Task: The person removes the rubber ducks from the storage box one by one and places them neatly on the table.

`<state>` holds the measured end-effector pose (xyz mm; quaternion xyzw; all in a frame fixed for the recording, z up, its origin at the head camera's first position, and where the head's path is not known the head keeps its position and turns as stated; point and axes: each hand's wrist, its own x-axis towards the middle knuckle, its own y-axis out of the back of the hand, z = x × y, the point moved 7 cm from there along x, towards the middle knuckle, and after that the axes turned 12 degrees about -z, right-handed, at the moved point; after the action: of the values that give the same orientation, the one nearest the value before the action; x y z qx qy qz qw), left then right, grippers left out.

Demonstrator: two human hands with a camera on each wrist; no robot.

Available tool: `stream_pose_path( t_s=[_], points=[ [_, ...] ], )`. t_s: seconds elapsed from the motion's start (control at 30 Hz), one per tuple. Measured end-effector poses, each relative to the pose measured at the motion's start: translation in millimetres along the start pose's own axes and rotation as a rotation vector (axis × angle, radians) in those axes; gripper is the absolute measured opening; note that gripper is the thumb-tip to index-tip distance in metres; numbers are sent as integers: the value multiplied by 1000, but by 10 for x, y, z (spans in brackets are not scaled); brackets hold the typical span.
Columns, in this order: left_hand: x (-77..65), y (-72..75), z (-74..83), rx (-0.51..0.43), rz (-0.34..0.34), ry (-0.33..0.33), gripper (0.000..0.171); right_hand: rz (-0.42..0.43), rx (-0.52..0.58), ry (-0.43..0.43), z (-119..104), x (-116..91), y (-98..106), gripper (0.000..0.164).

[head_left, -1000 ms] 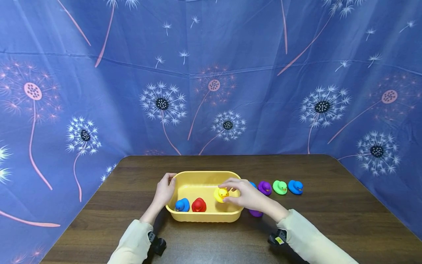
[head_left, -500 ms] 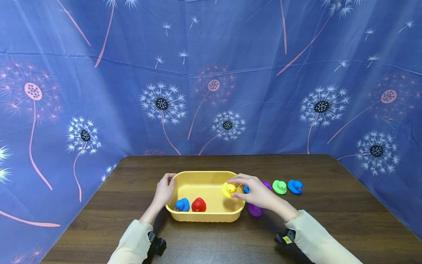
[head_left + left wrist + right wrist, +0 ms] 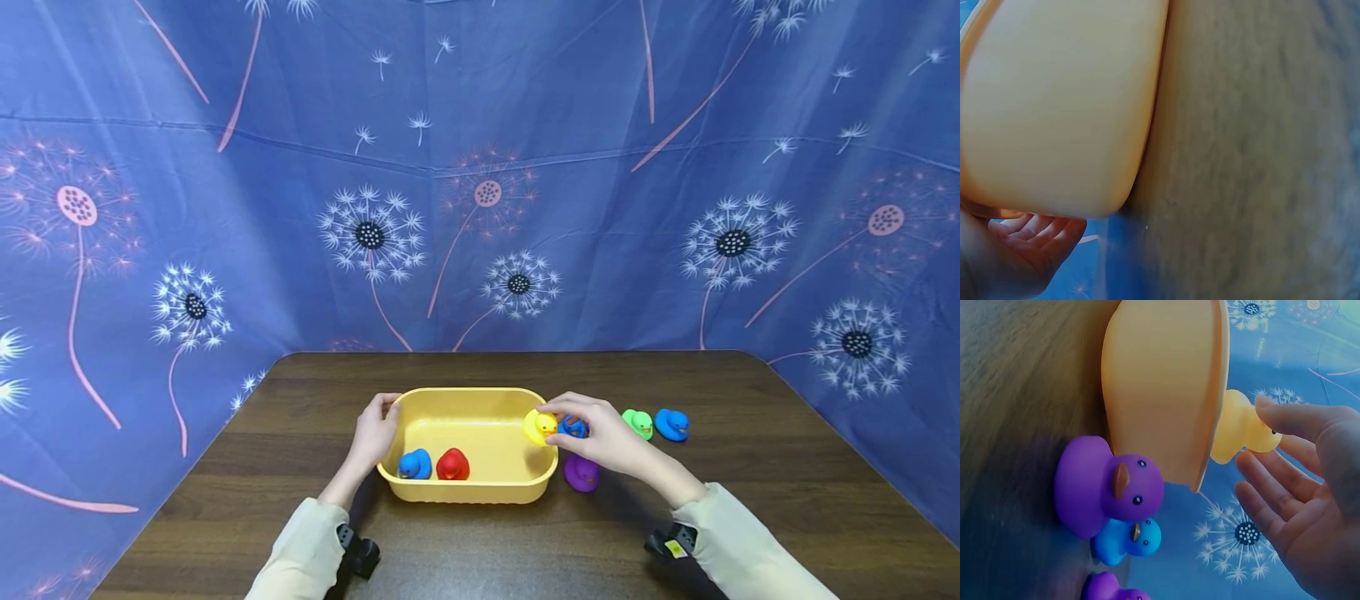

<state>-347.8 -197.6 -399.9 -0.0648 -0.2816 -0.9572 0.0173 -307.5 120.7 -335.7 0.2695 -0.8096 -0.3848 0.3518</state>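
Since the nearest purple duck [image 3: 582, 474] stands beside the tub [image 3: 467, 493], our slip could topple it | our left hand [image 3: 376, 432] grips the tub | our right hand [image 3: 602, 433] pinches the yellow duck [image 3: 537, 428] at the right rim [image 3: 1224, 369]; passing low might snag it.

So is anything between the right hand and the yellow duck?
Nothing visible: the right hand pinches the yellow toy duck directly by its head, at the right rim of the yellow tub.
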Motion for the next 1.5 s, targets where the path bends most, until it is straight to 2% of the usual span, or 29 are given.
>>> stream_pose_path(
  t_s=[0.37,0.73,1.5],
  points=[
    [13,6,1,-23,16,-1,28,6,-5,-38,82,-140,112,37],
    [2,13,16,-33,16,-1,28,47,-77,-55,171,-317,212,36],
    [-3,-6,-24,-74,11,16,28,27,-132,-131,366,-692,281,37]
  ],
)
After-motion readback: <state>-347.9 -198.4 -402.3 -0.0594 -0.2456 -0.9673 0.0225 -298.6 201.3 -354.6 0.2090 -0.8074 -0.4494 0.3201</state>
